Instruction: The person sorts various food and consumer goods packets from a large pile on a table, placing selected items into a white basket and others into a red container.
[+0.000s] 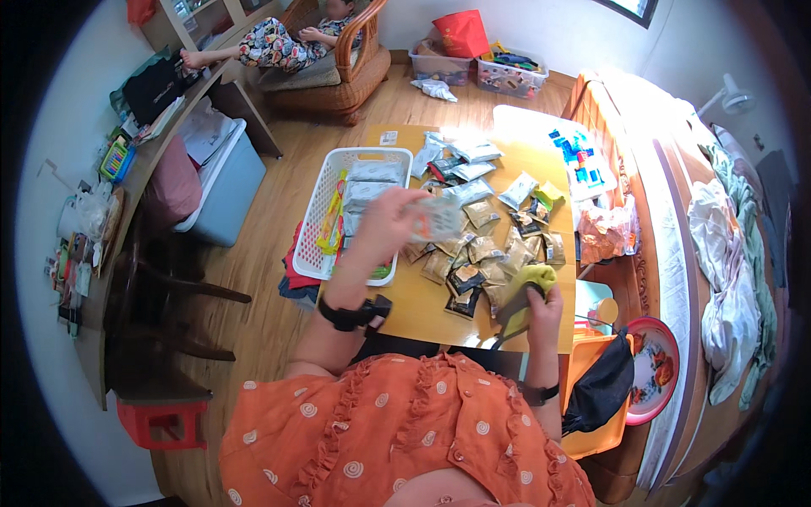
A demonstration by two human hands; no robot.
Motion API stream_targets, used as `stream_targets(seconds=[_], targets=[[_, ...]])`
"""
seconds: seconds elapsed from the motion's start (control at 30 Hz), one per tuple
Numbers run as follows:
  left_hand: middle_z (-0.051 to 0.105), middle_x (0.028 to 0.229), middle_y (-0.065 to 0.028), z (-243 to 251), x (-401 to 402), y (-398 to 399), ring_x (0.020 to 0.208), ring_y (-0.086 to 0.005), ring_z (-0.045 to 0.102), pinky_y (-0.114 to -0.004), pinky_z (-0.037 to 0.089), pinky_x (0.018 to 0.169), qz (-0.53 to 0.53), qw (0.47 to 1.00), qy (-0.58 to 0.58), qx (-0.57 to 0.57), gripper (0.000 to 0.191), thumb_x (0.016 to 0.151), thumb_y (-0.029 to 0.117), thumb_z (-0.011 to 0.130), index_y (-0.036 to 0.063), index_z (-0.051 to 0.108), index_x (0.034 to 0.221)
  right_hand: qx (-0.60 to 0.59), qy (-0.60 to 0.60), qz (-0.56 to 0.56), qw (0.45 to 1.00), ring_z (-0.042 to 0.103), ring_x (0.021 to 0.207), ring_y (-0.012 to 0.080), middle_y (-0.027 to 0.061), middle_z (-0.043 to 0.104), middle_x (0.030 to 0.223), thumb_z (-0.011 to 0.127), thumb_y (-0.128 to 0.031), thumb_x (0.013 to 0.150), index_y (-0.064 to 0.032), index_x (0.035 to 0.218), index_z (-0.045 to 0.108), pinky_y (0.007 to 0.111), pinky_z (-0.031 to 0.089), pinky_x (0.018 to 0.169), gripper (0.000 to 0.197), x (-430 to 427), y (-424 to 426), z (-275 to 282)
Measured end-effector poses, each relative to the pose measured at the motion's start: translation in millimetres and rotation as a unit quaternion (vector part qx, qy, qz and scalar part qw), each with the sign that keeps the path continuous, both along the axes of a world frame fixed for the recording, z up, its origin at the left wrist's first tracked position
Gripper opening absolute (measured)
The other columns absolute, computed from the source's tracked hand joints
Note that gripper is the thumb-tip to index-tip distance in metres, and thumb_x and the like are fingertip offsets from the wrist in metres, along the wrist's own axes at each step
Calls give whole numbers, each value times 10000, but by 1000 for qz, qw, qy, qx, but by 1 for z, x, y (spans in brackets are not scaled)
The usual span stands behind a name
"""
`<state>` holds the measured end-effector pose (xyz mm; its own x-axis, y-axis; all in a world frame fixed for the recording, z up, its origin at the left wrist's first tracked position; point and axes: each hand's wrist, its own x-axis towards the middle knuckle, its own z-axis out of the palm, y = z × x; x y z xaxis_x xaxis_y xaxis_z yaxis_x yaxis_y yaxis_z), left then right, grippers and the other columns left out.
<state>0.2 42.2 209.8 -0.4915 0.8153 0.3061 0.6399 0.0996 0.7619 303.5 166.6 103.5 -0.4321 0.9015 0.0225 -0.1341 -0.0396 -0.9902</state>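
Note:
My left hand (388,220) grips a whitish packet with orange marks (437,218), blurred, above the snack pile. It hangs near the right rim of a white plastic basket (306,218). Inside that basket lie silver-white packets (375,171) and a long yellow packet (331,218); my forearm hides part of the rest. My right hand (546,309) pinches a yellow-green cloth-like pouch (535,277) with a dark part, at the table's front right. Between the hands spread gold sachets (486,247), black-and-gold sachets (464,301) and silver packets (469,190).
The wooden table (405,320) carries all of these. A clear tray with blue blocks (580,155) stands at its far right. An orange bin (592,437) with a black bag (599,386) sits right of me. A person (285,47) sits in a wicker armchair (361,70) at the back.

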Motion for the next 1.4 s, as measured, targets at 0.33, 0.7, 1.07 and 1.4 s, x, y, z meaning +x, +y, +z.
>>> stream_targets(seconds=[0.33,0.7,1.07,1.4], targets=[[649,1159,-207,-35,-47,-41,1094,-390,606,-433,480,960,116,987,65,-94,377,877,241,667,26,666,1186,-42,35,-50,997,631,955,138,50,653,1097,577,-8,940,-11,1231,590,275,508,847,291,19,18,-26],[657,1193,-135,-89,5,152,1190,-336,568,-509,424,1017,22,959,171,-225,402,858,311,661,85,658,1191,-37,32,-42,998,636,941,135,54,666,1067,601,-27,913,-5,1188,605,285,509,840,277,26,10,-28],[670,1185,-141,-112,15,169,1197,-338,561,-482,364,1068,86,904,249,-336,305,877,244,626,91,640,1139,-71,61,-67,993,626,889,152,64,658,988,609,-1,893,9,1117,618,285,511,780,224,41,12,-33],[616,1142,-19,-48,86,66,874,-89,584,-229,486,722,-206,865,-444,-111,502,1038,316,502,43,461,1457,313,-45,-61,947,584,1080,318,136,609,1110,800,-13,697,-51,1088,672,391,463,960,413,-35,-5,35]])
